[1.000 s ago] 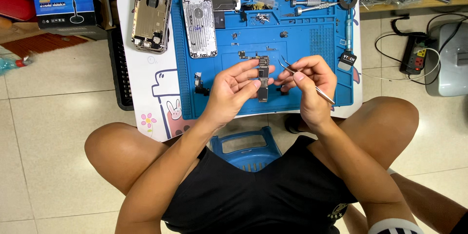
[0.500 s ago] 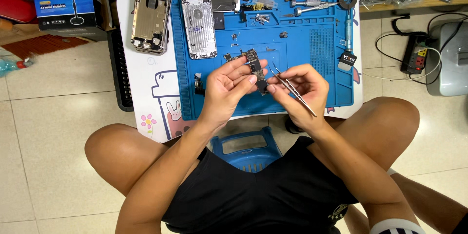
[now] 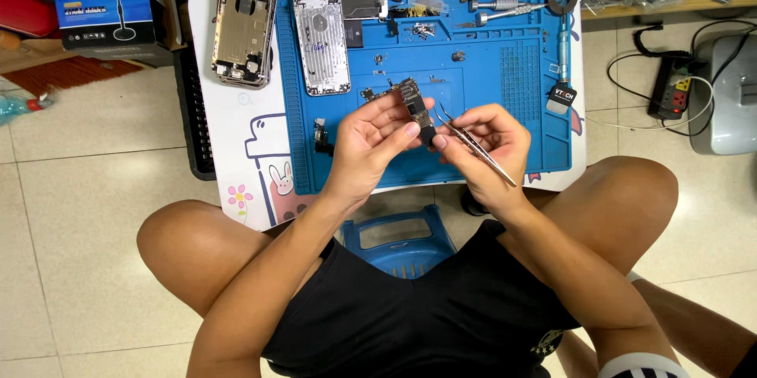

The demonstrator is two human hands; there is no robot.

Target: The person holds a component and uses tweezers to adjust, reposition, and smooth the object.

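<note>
1. Fingers: your left hand (image 3: 371,141) pinches the narrow circuit board (image 3: 416,110) by its edges; your right hand (image 3: 485,137) closes on metal tweezers (image 3: 473,145), tips at the board's lower end.
2. Board: held in the air over the blue work mat (image 3: 481,70), near its front edge.
3. Risk, slip: tweezer tips may skid and scratch components if you press hard.
4. Risk, drop: a loosened pinch likely sends the board past the mat's front edge.
5. Risk, scatter: small screws (image 3: 423,29) lie at the mat's far side; a sweeping wrist could knock them.
</note>
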